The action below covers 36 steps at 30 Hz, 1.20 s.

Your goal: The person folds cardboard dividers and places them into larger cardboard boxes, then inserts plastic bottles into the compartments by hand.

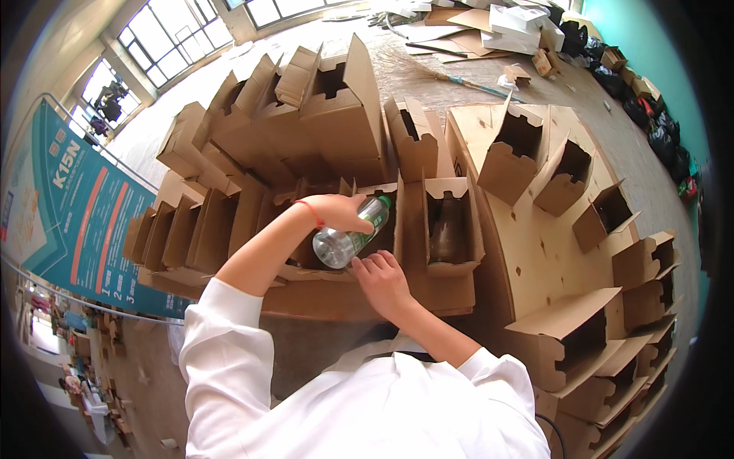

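Observation:
A clear plastic bottle with a green cap and green label (353,236) is tilted over an open cardboard box (392,239), its base toward me. My left hand (336,213) is closed around the bottle from above. Close to the bottle's base, my right hand (382,284) has its fingers bent together at the box's front edge; what they grip, if anything, is hidden. To the right stands another open box (453,268) with a clear bottle (449,229) inside.
Narrow open boxes (210,229) line up at the left, with larger cartons (306,138) behind them. On the right, several open boxes (512,153) stand on a plywood surface (527,252). A teal banner (92,214) is at the far left; a broom (459,80) lies on the floor beyond.

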Each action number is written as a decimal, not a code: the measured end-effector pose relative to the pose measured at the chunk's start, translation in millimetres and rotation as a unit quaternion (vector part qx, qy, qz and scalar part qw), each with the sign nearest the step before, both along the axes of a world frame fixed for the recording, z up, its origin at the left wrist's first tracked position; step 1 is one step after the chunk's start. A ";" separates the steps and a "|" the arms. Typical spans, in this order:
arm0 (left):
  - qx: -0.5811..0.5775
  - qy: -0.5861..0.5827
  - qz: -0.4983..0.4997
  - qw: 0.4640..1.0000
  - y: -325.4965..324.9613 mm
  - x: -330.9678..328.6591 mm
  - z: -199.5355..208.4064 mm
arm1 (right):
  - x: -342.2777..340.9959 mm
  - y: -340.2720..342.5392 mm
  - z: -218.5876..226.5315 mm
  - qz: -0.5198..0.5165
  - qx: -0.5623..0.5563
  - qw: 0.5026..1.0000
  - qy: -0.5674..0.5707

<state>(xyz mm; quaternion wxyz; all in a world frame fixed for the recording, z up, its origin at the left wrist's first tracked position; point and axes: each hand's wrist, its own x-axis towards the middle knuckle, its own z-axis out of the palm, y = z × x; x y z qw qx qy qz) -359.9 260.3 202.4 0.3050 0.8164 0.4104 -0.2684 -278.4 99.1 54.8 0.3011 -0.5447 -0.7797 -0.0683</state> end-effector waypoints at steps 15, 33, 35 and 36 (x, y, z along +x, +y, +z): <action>0.149 0.018 0.014 0.989 -9.5 43.9 -49.5 | 7.0 -14.5 -6.8 0.045 -0.031 0.998 -0.016; -0.010 -0.098 0.146 0.984 -30.3 34.2 -91.7 | 20.0 -17.2 -28.0 0.010 -0.030 0.999 0.030; -0.058 -0.133 0.177 0.974 -28.5 29.8 -107.1 | 21.5 -15.4 -28.8 0.016 -0.045 0.998 0.037; -0.090 -0.139 0.196 0.967 -29.4 29.4 -113.6 | 24.0 -16.4 -31.8 0.023 -0.046 0.998 0.037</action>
